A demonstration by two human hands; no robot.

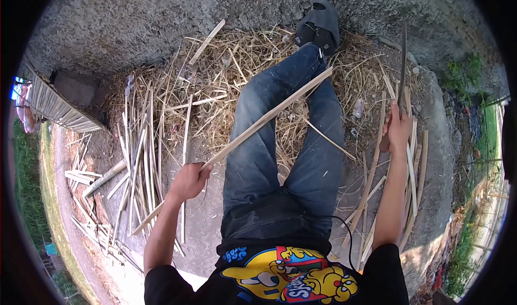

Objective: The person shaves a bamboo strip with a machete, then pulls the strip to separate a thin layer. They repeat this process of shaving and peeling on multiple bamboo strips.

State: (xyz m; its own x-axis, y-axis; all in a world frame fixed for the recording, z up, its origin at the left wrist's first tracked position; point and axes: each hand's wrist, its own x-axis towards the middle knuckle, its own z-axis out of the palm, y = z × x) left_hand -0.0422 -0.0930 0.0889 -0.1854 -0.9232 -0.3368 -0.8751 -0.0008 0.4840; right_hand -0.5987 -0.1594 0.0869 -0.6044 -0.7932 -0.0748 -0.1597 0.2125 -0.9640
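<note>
My left hand (189,181) is closed around a long pale bamboo strip (269,115), which slants up across my thighs to near my knees and runs back under my left forearm. My right hand (397,128) grips the handle of a long dark knife (403,62), held out to the right with its blade pointing up toward the wall. The knife and the strip are well apart. A thin stick (329,138) lies across my lower leg on the right.
Cut strips (142,159) are heaped on the left, and more strips (417,165) lie under my right forearm. Shavings (215,73) cover the ground around my legs. A rough wall (161,19) stands ahead, with a slatted bamboo panel (59,103) at the left.
</note>
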